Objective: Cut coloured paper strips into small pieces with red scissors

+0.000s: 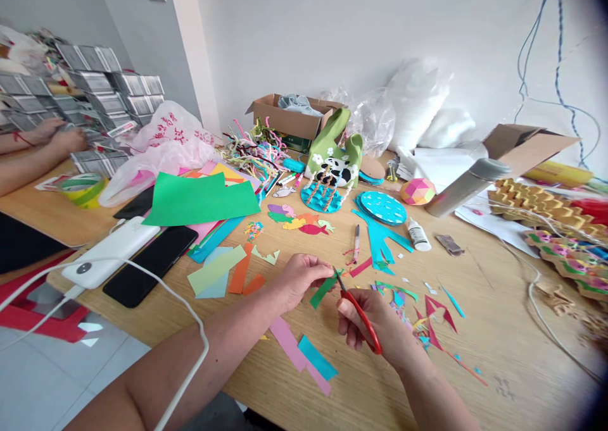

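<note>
In my right hand (363, 317) are red-handled scissors (360, 314), their blades pointing up and away toward my left fingertips. My left hand (304, 278) is closed in a pinch on a piece of green paper (324, 292), which lies against the scissor blades; part of it is hidden by the fingers. Beyond my hands lies a cluster of colored paper fish (313, 229). Under my left forearm are pink paper strips (289, 343), with a blue strip (317, 357) beside them. Colored scraps (401, 298) are scattered to the right of the scissors, and a pen (356, 244) lies beyond them.
Green paper sheets (199, 198), a black phone (149, 266) and a white power bank (111, 252) with a cable sit at left. Blue discs (382, 207), a glue bottle (418, 235) and a grey flask (468, 187) stand right. Another person's hands (61, 137) are at far left.
</note>
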Demonstrator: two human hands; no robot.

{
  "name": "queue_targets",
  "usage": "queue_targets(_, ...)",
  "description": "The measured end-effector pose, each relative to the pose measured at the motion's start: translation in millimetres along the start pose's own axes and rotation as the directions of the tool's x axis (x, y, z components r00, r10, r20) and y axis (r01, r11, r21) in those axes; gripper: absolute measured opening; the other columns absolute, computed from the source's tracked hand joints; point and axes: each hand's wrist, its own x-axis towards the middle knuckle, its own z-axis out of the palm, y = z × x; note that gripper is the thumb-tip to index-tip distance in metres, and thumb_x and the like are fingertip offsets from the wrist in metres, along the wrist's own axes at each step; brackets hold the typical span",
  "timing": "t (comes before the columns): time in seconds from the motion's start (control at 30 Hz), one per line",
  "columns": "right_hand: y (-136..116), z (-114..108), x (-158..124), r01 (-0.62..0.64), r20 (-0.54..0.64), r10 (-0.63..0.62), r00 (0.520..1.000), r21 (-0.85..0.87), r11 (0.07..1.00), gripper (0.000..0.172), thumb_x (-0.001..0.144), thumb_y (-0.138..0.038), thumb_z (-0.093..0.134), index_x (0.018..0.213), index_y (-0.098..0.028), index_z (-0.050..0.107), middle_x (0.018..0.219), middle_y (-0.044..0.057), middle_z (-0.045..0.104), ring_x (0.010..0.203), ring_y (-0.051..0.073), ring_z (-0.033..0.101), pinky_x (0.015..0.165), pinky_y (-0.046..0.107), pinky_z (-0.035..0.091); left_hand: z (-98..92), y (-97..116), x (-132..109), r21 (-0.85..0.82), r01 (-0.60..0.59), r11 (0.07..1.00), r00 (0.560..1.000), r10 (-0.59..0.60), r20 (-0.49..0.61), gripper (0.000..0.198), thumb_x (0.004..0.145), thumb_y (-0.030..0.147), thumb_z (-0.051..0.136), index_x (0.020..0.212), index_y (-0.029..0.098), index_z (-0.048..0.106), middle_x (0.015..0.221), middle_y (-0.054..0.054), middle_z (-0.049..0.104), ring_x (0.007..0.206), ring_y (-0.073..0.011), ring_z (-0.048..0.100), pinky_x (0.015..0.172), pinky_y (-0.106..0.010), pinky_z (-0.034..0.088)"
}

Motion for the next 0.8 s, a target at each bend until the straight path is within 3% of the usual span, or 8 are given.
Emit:
queue_targets(0.1, -0.5, 0.4, -0.5, -0.007, -0.01, 0.007, 1.0, 0.014, 1.0, 0.049, 0.061, -0.062, 0.067, 0.061, -0.017, 0.048, 0.049, -0.001, 0.06, 0.037, 0.011, 0.056, 0.034, 0.019, 0.041, -0.1, -0.1, 0.0, -0.013, -0.01, 1.0, 1.0, 0.01, 0.007, 0.025, 0.06, 0.034, 0.069, 0.054, 0.013, 0.057, 0.055, 0.0, 0.055, 0.054, -0.0094, 0.05, 0.057, -0.023, 0.036)
queue_targets(0.3, -0.6, 1.3, -1.1, 0.008, -0.027, -0.008, 1.0, 0.0, 1.0, 0.048, 0.062, -0.06, 0.067, 0.061, -0.017, 0.047, 0.047, -0.001, 0.059, 0.036, 0.01, 0.055, 0.033, 0.017, 0.04, -1.4, -2.0, 0.2, 0.009, 0.014, 1.0, 1.0, -0.013, -0.025, 0.02, 0.055, 0.027, 0.072, 0.066, 0.012, 0.064, 0.062, -0.003, 0.061, 0.06, -0.0118, 0.056, 0.062, -0.024, 0.04)
queue_targets(0.63, -4.0, 2.3, -2.5, 0.005, -0.046, -0.006, 0.999, -0.024, 1.0, 0.049, 0.063, -0.063, 0.064, 0.06, -0.017, 0.046, 0.046, -0.001, 0.058, 0.035, 0.01, 0.054, 0.033, 0.017, 0.039, -2.5, -2.6, 1.7, 0.03, 0.001, 1.0, 1.0, 0.0, -0.026, 0.017, 0.057, 0.026, 0.068, 0.066, 0.012, 0.064, 0.064, -0.004, 0.063, 0.061, -0.0131, 0.058, 0.063, -0.025, 0.042)
queue_targets(0.8, -6.6, 2.4, -3.0, -0.05, -0.065, 0.048, 0.997, -0.037, 0.998, 0.047, 0.061, -0.061, 0.066, 0.059, -0.018, 0.046, 0.044, -0.002, 0.057, 0.034, 0.01, 0.054, 0.032, 0.017, 0.037, -2.7, -2.9, 2.1, 0.042, -0.015, 0.999, 1.0, 0.016, -0.024, 0.018, 0.058, 0.027, 0.067, 0.067, 0.012, 0.064, 0.062, -0.004, 0.063, 0.06, -0.0129, 0.058, 0.063, -0.025, 0.042)
